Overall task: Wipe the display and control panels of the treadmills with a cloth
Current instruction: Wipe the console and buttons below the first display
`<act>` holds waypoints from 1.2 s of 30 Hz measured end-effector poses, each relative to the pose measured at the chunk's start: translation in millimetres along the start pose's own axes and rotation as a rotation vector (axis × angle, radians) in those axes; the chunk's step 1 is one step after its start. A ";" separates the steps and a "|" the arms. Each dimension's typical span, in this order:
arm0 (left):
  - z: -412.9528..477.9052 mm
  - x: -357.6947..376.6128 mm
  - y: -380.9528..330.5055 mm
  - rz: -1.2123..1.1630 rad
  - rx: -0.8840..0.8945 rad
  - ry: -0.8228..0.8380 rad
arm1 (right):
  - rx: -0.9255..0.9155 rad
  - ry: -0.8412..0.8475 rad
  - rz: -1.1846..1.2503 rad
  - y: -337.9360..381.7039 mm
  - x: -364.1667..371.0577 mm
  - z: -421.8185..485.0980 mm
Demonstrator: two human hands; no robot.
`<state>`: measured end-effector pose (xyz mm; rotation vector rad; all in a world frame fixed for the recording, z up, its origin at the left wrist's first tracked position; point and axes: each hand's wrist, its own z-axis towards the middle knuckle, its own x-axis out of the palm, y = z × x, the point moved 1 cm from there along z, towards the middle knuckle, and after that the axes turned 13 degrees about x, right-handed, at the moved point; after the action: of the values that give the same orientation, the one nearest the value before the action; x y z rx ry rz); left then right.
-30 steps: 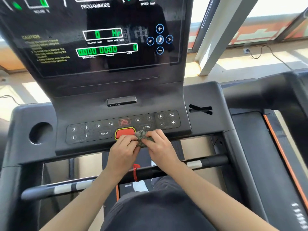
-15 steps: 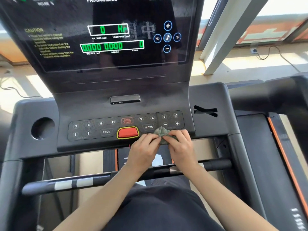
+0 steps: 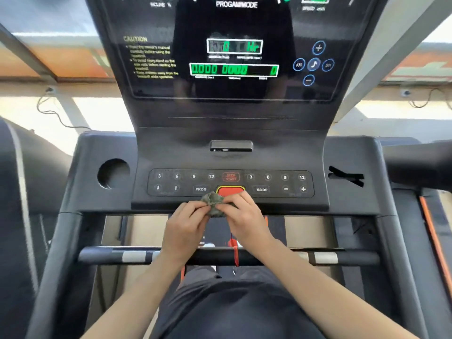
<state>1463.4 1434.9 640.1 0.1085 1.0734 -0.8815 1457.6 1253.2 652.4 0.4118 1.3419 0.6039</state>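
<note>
Sunlit windows (image 3: 61,57) frame a black treadmill console. Both hands meet at its front lip. The left hand (image 3: 184,226) and right hand (image 3: 245,216) each pinch the crumpled grey-green cloth (image 3: 212,200) with curled fingertips, holding it on the panel (image 3: 269,183) edge. Just beyond the fingertips sits the red button (image 3: 230,191), its lower edge touched by the cloth. 0.5 s ago the cloth lay further right, under MODE; it has slid left. Well beyond the hands rises the display (image 3: 234,69), and a bar (image 3: 342,258) crosses under the wrists.

Sunlit floor (image 3: 105,113), cable (image 3: 39,107), pale pillar (image 3: 391,55)
</note>
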 end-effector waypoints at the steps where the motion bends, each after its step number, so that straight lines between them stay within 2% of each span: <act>1: -2.0 -5.4 6.3 0.007 -0.007 -0.009 | -0.003 0.007 -0.001 7.3 5.7 2.7; 6: -20.3 -33.1 42.1 0.063 -0.050 -0.005 | -0.033 0.008 0.023 45.9 34.7 20.9; 17: -45.4 -86.5 95.9 0.108 -0.290 -0.058 | -0.070 0.078 0.069 117.9 81.8 53.6; 21: -45.2 -81.2 90.3 0.075 -0.341 -0.020 | -0.107 0.077 0.033 114.9 86.6 49.6; 26: -43.8 -86.0 101.0 0.074 -0.306 -0.007 | -0.128 0.103 -0.063 115.6 94.5 50.9; 31: -9.2 -92.9 128.3 0.034 -0.384 0.018 | -0.111 0.114 -0.124 131.4 94.6 110.6; 36: 37.2 -82.8 158.0 -0.044 -0.365 0.036 | -0.159 0.114 -0.248 112.4 75.9 173.8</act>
<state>1581.3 1569.7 673.7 -0.2050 1.2575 -0.7126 1617.4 1399.0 694.6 0.0804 1.4155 0.5286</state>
